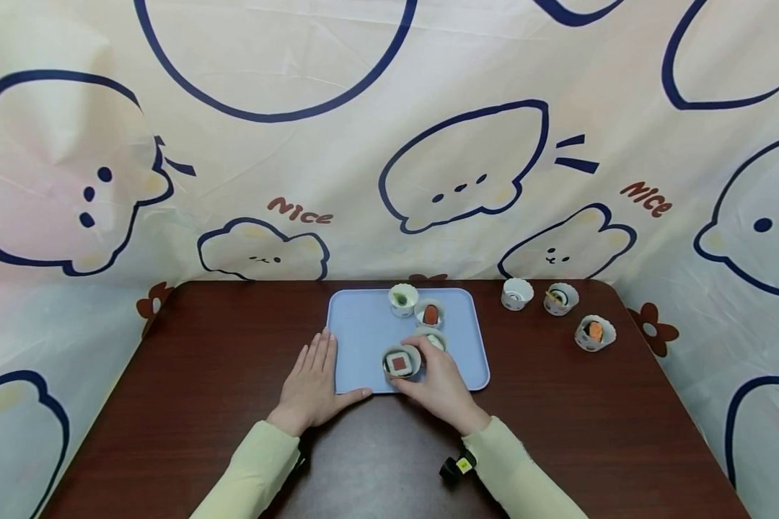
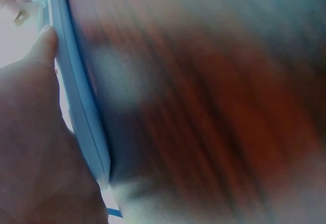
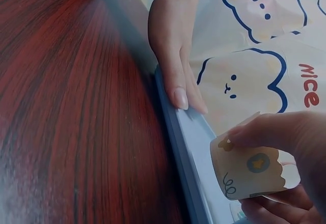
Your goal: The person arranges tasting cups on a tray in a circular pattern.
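Observation:
My right hand [image 1: 443,387] grips a small paper baking cup [image 3: 243,175] with a scalloped rim, thumb and fingers on opposite sides of it. Inside that cup sits a white piece with a square red centre [image 1: 399,363], like a sushi roll. The cup is over the front middle of a light blue tray [image 1: 357,339]. Fingers straight, my left hand [image 1: 308,393] lies along the tray's left front corner, its thumb reaching along the front edge. Right behind the held cup, another baking cup [image 1: 441,334] with a pale piece is partly covered by my right hand.
At the tray's back stand a cup [image 1: 402,313] with a green piece and a cup [image 1: 438,318] with a reddish-brown piece. On the dark wooden table [image 1: 234,346], to the right, are a white cup [image 1: 516,301], a cup [image 1: 561,310] with a roll and a cup [image 1: 595,347] with an orange piece.

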`<state>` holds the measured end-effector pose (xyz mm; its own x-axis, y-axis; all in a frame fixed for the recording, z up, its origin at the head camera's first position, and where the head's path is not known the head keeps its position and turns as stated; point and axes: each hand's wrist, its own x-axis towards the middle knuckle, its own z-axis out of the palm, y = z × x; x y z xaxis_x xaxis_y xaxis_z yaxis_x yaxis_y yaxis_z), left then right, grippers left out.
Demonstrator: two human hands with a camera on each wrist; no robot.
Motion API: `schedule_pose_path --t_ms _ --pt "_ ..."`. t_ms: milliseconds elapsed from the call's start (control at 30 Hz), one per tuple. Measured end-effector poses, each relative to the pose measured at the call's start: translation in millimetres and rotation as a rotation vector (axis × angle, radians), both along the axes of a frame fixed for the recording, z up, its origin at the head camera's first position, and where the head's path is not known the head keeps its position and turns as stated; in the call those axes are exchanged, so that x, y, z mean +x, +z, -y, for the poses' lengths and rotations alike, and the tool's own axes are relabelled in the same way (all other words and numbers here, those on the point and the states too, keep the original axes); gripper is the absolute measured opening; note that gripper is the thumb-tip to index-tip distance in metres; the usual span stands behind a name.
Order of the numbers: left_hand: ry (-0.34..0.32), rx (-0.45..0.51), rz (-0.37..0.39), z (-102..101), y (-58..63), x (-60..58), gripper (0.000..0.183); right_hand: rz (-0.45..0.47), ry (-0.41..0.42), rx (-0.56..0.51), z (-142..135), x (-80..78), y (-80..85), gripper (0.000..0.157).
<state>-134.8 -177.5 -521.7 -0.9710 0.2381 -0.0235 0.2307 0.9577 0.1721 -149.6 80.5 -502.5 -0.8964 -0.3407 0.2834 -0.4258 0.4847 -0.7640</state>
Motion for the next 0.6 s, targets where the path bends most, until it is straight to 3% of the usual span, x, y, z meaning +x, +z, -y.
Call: schedule_pose_path --t_ms 333,600 --pt "0.000 -0.004 -0.002 0.9 0.2 -0.7 0.124 0.027 -0.039 0.016 -13.9 0.9 -0.2 0.061" --pt "0.004 0.011 0.029 -0.1 2.6 -0.3 0.126 -0.027 -0.070 0.045 -7.8 3.5 -2.7 0.059"
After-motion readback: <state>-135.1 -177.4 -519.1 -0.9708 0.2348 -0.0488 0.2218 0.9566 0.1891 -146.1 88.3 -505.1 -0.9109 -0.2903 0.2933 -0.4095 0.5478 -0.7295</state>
